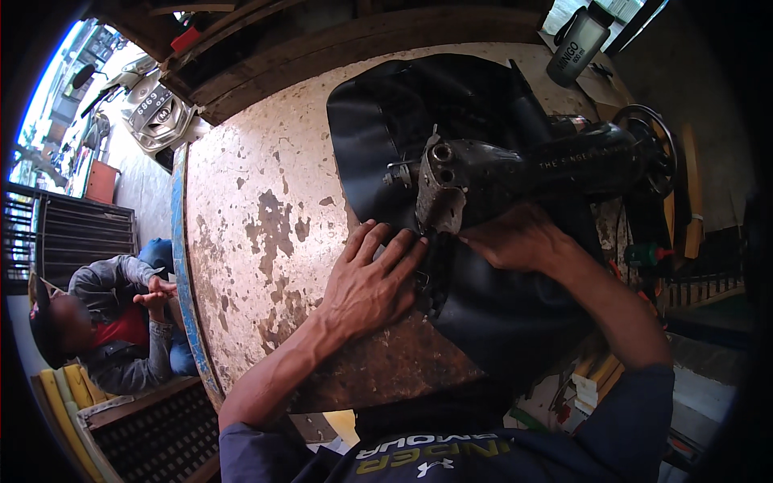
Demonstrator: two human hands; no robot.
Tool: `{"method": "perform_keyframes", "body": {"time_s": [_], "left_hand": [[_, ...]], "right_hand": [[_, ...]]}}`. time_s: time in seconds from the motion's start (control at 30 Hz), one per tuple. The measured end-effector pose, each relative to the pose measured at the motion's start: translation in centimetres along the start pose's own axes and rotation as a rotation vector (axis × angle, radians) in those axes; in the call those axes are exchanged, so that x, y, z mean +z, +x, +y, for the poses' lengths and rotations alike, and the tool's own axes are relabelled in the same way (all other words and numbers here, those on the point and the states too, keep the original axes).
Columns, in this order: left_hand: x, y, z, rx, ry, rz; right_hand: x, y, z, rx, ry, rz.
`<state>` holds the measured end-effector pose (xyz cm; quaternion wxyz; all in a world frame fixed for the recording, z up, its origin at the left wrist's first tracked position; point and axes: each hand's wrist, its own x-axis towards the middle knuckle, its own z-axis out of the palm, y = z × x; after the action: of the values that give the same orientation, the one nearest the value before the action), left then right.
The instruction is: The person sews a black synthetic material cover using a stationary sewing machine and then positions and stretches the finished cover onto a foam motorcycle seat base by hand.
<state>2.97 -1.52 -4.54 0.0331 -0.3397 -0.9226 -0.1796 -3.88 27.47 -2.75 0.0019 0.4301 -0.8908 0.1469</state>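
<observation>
A worn worktable [229,241] with flaking pale paint and a blue edge fills the middle of this dim workshop. On it, a big black sheet [491,314], smooth like leather, lies bunched beneath the head of an old black sewing machine [515,173], spilling out on both sides of the arm. The left hand [374,278] rests palm down, fingers slightly spread, their tips pressing the material just beside the needle end. Across from it, the right hand [515,240] is curled low under the machine's arm, fingertips near the same spot; whether they pinch the sheet, I can't tell. The machine's handwheel [667,149] stands at the right, and a grey bottle [578,47] sits behind it at the table's far side. Beyond the blue edge, someone in a grey jacket [105,290] sits with hands together, and a motorcycle [157,113] is parked farther back.
</observation>
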Motion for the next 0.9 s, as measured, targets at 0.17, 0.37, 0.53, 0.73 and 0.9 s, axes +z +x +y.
{"method": "perform_keyframes", "body": {"time_s": [0.17,0.37,0.53,0.73,0.9], "left_hand": [[0.6,0.2,-0.2,0.022,-0.035,0.024],[1.2,-0.3,-0.3,0.094,0.020,0.029],[0.4,1.3,-0.4,0.121,-0.068,0.001],[-1.5,4.0,-1.8,0.100,-0.282,-0.003],[-0.7,4.5,-1.4,0.082,-0.251,0.058]], "right_hand": [[-0.9,-0.1,-0.7,0.040,-0.027,-0.093],[-3.0,-2.2,-13.6,0.219,0.214,0.115],[0.3,-5.1,-13.8,0.308,0.041,0.114],[-4.4,-0.7,-8.6,0.484,0.244,0.462],[-4.9,-0.5,-7.7,0.569,0.254,0.401]]}}
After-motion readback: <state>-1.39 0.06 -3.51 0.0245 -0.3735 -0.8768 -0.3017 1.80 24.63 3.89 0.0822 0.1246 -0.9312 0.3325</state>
